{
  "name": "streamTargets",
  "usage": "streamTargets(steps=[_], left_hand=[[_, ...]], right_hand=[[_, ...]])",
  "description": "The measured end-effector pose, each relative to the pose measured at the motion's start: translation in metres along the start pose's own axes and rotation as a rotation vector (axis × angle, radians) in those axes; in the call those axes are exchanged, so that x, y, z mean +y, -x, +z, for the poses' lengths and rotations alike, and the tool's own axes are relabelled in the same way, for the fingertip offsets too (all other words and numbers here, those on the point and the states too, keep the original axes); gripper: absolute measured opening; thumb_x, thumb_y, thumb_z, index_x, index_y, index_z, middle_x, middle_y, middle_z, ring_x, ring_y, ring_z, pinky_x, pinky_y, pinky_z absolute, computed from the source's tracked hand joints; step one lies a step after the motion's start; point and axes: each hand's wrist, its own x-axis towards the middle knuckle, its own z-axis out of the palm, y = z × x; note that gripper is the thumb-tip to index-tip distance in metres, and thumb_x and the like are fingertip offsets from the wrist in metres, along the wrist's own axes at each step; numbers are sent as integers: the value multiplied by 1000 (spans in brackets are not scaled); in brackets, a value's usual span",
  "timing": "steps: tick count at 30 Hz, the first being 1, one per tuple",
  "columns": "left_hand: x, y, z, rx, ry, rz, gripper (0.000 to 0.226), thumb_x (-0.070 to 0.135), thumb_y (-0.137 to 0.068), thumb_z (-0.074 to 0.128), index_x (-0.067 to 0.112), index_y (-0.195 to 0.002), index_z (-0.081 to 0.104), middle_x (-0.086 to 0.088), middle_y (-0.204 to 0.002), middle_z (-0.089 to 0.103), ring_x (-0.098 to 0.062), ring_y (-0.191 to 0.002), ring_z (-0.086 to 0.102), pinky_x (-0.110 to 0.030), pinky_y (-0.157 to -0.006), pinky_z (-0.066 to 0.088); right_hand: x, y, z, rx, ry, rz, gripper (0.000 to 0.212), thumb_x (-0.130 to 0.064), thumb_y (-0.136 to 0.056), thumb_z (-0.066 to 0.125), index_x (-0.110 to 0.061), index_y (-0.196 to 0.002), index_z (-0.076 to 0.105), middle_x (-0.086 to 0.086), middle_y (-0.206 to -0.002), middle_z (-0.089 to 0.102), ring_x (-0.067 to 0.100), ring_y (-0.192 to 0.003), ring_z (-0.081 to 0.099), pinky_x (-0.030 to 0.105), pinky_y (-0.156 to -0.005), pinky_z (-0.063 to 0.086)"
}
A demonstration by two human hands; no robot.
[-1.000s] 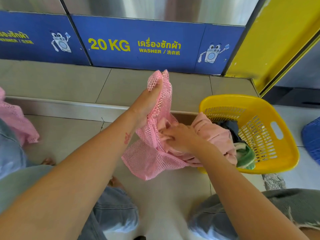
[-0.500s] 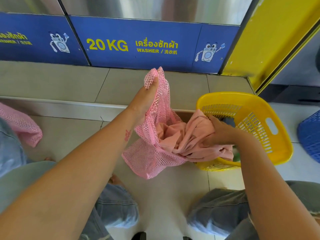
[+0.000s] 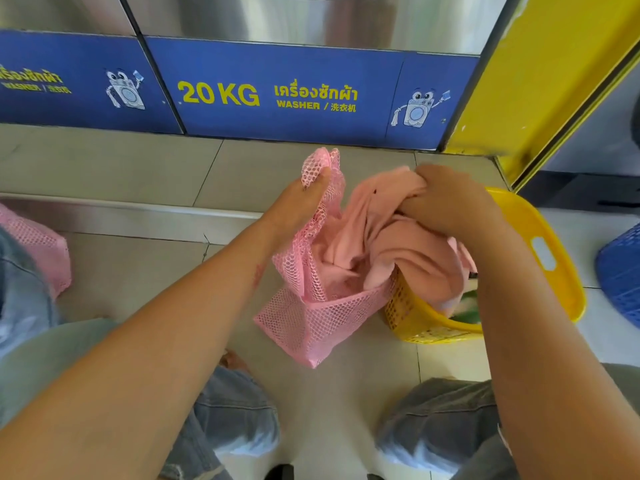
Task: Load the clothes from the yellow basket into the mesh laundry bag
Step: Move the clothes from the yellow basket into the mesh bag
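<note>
While we crouched on the tiled floor [image 3: 346,393] in front of a washer's blue panel [image 3: 277,95], our left hand [image 3: 298,206] was pinched shut on the upper rim of the pink mesh laundry bag [image 3: 311,317], holding its mouth lifted and open. Our right hand [image 3: 450,199] was clenched around a bunch of a pink garment [image 3: 381,244], raised above the bag's opening. Part of that garment already lay down inside the bag, while its other end trailed over the near edge of the yellow basket [image 3: 554,271], which sat on the floor just to the right, touching the bag. We judged the task to be partway through: this one garment was half fed in, and the bag looked otherwise slack and lightly filled. Inside the basket, under our right forearm, we could make out a bit of green and white fabric [image 3: 469,306], so at least one more piece remained to be moved; how much more lay hidden there we could not tell. At the far left edge of the floor sat another pink mesh bag [image 3: 38,247].
</note>
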Motion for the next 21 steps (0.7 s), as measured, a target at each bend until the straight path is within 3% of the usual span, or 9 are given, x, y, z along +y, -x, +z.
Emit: streamTargets(steps=[4,8,12,14,16,18,21], left_hand=[[8,0,2,1,25,33,52,53,-103,38,19,-137,57,4,-123,66,-14,-114,63,-33,-103,47],[8,1,-2,18,38,44,62,63,-98,37,23,-142,54,0,-132,66,-16,-123,61,-43,-111,43],[5,6,-3,12,55,44,58,58,-101,35,28,-151,40,5,-148,51,-8,-132,46,-33,-116,32],[5,9,-1,-33,27,55,57,55,-103,34,28,-153,35,7,-152,45,-2,-132,37,-25,-112,26],[5,10,2,-54,32,59,55,50,-105,32,26,-154,33,10,-151,42,0,-135,32,-19,-105,23],[7,9,6,-76,63,55,55,50,-105,33,26,-154,33,15,-146,41,3,-131,31,-18,-108,22],[8,5,17,-127,109,47,57,55,-103,34,30,-154,34,8,-150,46,-4,-134,40,-31,-117,28]], right_hand=[[-43,-9,-2,-36,-18,-71,20,-41,-85,55,-22,-92,50,5,-96,58,29,-86,52,32,-75,39],[-67,-16,51,-246,-1,-139,25,-33,-86,55,-16,-104,58,9,-108,65,32,-99,61,31,-74,42],[-55,-18,116,-436,185,-125,12,-27,-90,49,-19,-88,58,-1,-87,57,25,-93,59,35,-74,46],[-43,-16,137,-384,270,23,26,-30,-90,49,-19,-111,61,4,-105,63,29,-100,61,37,-73,46],[-34,-16,142,-343,203,194,37,-32,-92,48,-19,-126,55,8,-115,64,32,-105,62,37,-72,45],[-30,-18,137,-273,131,262,36,-31,-93,47,-18,-126,55,8,-111,65,32,-105,62,35,-69,42],[-31,-25,119,-186,-45,275,30,-25,-94,45,-12,-121,47,9,-97,56,30,-96,56,35,-70,36]])
